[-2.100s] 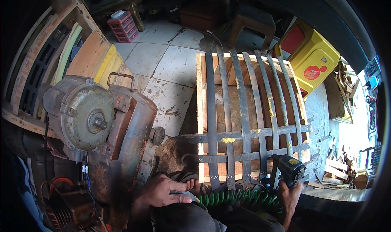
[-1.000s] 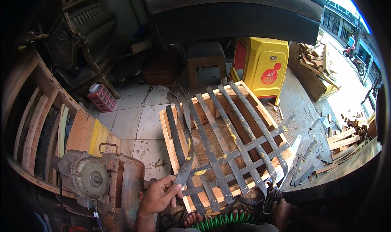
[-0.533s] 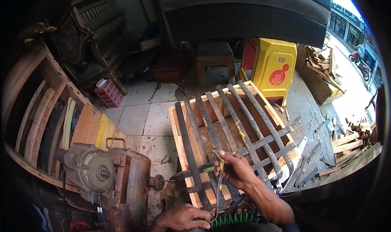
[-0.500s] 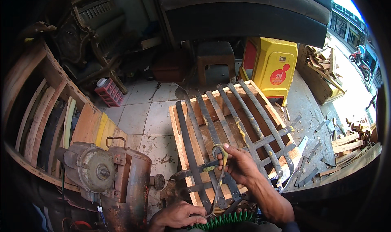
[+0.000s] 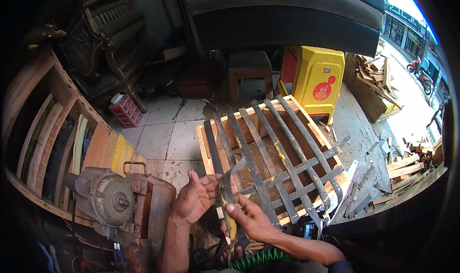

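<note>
**Loose strap raised over the wooden frame's near-left corner**

Nearest, a green coiled hose lies at the frame's near side. Above the frame's near-left corner, the right hand grips the strap between thumb and fingers, probably to hold its yellow-stained length up clear of the wood. The left hand, just left of that corner, has its fingers outstretched and thumb apart, perhaps to back the strap; I cannot tell whether they touch it. Across the frame, dark bands run near to far, presumably to spread weight. Beyond the frame's far side are a yellow stool and a dark stool, seemingly leaving room around the frame.
</note>
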A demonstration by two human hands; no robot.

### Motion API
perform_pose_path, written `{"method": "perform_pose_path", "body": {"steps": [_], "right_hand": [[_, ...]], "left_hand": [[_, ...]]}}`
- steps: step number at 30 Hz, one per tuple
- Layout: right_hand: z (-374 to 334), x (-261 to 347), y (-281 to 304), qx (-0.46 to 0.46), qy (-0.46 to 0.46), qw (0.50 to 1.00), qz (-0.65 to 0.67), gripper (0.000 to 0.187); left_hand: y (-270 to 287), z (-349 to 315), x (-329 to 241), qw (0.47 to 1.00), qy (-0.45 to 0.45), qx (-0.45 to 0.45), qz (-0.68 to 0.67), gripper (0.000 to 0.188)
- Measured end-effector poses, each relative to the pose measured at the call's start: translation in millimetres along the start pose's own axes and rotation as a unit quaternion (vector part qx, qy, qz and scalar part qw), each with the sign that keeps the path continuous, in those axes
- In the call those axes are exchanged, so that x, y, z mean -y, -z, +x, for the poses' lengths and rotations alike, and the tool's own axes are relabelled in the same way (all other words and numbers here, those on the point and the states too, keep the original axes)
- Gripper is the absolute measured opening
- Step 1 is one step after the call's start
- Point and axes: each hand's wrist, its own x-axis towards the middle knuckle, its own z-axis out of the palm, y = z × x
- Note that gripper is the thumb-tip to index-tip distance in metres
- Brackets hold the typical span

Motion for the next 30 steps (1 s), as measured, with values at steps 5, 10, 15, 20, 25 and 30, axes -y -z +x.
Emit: {"method": "perform_pose_path", "body": {"steps": [5,10,15,20,25,30], "right_hand": [[-1,-14,-1,0.081,-0.092,0.989,-0.079,0.028],[27,-4,23,0.013,0.018,0.923,-0.384,0.042],[103,-11,82,-0.196,0.051,0.837,-0.509,0.045],[130,3,95,-0.174,-0.115,0.974,-0.084,0.03],[129,-7,105,-0.137,-0.045,0.988,-0.045,0.022],[130,-10,103,-0.135,-0.05,0.99,-0.004,0.031]], "left_hand": [[-1,38,-38,0.996,0.017,-0.077,-0.039,0.06],[-26,55,-89,0.966,-0.097,-0.134,0.2,0.04],[-35,62,-112,0.807,-0.018,-0.171,0.565,0.035],[22,45,-57,0.61,0.055,-0.162,0.774,0.036],[-7,41,-59,0.633,0.165,-0.168,0.737,0.035],[-1,57,-31,0.672,0.122,-0.115,0.722,0.035]]}}
